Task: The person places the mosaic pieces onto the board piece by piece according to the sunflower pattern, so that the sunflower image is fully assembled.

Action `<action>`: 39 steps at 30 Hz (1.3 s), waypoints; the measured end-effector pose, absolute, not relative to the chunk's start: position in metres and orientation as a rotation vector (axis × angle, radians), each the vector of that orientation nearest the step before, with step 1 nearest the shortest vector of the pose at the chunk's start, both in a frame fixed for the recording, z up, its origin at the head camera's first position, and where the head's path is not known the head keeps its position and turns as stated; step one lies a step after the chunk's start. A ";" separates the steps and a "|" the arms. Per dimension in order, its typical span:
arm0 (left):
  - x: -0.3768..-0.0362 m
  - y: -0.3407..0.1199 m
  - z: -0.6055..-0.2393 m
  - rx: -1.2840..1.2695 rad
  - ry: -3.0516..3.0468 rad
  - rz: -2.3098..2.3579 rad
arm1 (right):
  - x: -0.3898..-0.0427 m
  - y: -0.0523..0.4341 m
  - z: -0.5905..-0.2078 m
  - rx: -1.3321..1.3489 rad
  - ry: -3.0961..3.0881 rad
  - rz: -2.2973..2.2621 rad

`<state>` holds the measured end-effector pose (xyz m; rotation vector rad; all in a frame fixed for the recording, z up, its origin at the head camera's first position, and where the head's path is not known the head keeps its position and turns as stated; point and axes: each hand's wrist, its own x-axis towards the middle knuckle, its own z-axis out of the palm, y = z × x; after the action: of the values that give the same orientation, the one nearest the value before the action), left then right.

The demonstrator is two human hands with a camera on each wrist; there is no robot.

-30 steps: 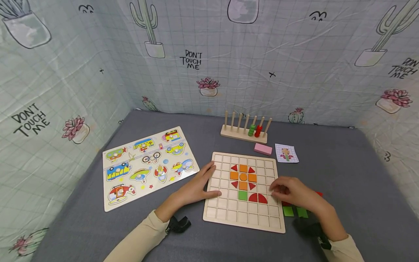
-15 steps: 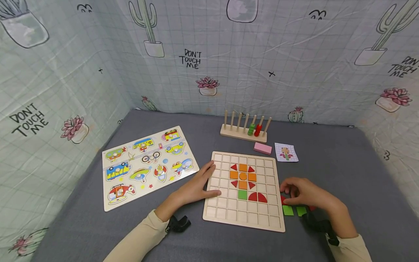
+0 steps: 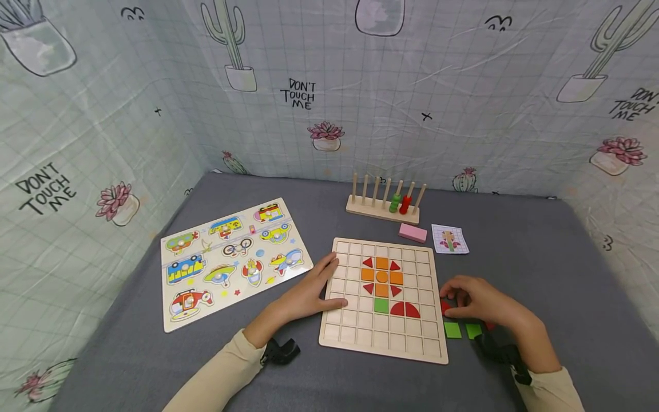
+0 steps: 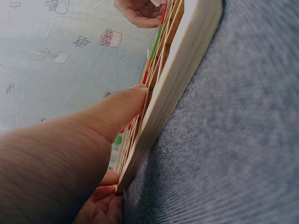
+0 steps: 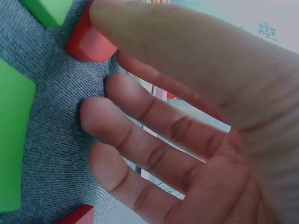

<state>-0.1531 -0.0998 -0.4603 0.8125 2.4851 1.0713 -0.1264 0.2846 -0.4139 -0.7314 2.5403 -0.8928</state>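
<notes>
I have the left hand (image 3: 308,294), fingers apart, resting along the left edge of the wooden board (image 3: 355,333), thumb on its face, likely to steady it. Right hand (image 3: 476,300) pinches a red block (image 3: 445,307) on the tabletop (image 3: 370,389), just beside the board's right edge; green blocks (image 3: 452,330) near, presumably for easy reach

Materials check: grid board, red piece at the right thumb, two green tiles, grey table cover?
Grid board: likely plywood, matte; pale, with layer-like lines along its edge.
Red piece and green tiles: painted wood or plastic, can't tell; even colour, slight sheen on the red.
Grey table cover: seemingly woven fabric, dull; weave shows up close.
</notes>
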 end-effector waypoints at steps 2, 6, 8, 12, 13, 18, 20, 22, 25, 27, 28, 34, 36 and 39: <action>-0.153 -0.100 -0.461 0.813 2.488 1.069 | -0.126 0.284 -0.414 -0.734 2.542 -0.896; -0.153 -0.100 -0.461 0.816 2.496 1.068 | -0.127 0.284 -0.413 -0.746 2.548 -0.895; -0.153 -0.100 -0.461 0.816 2.493 1.073 | -0.126 0.284 -0.413 -0.744 2.544 -0.897; -0.153 -0.100 -0.462 0.814 2.486 1.077 | -0.126 0.284 -0.412 -0.739 2.544 -0.896; -0.153 -0.100 -0.461 0.814 2.485 1.078 | -0.126 0.284 -0.412 -0.738 2.547 -0.897; -0.153 -0.100 -0.461 0.814 2.497 1.067 | -0.127 0.282 -0.416 -0.728 2.594 -0.879; -0.153 -0.100 -0.461 0.814 2.501 1.064 | -0.127 0.281 -0.418 -0.718 2.617 -0.864; -0.153 -0.100 -0.461 0.813 2.503 1.061 | -0.127 0.280 -0.419 -0.708 2.638 -0.849; -0.152 -0.100 -0.461 0.812 2.504 1.058 | -0.127 0.280 -0.420 -0.699 2.659 -0.842; -0.152 -0.101 -0.461 0.814 2.506 1.055 | -0.126 0.280 -0.420 -0.691 2.665 -0.845; -0.152 -0.101 -0.461 0.815 2.505 1.056 | -0.126 0.280 -0.419 -0.687 2.667 -0.848; -0.151 -0.102 -0.461 0.805 2.503 1.060 | -0.126 0.279 -0.414 -0.659 2.676 -0.842; -0.152 -0.102 -0.460 0.804 2.498 1.065 | -0.126 0.278 -0.411 -0.664 2.668 -0.848; -0.152 -0.101 -0.460 0.805 2.486 1.079 | -0.126 0.274 -0.406 -0.714 2.656 -0.861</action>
<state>-0.1522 -0.1013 -0.4604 0.8049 2.4859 1.0791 -0.1263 0.2739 -0.4063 -0.7141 2.6557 -0.8607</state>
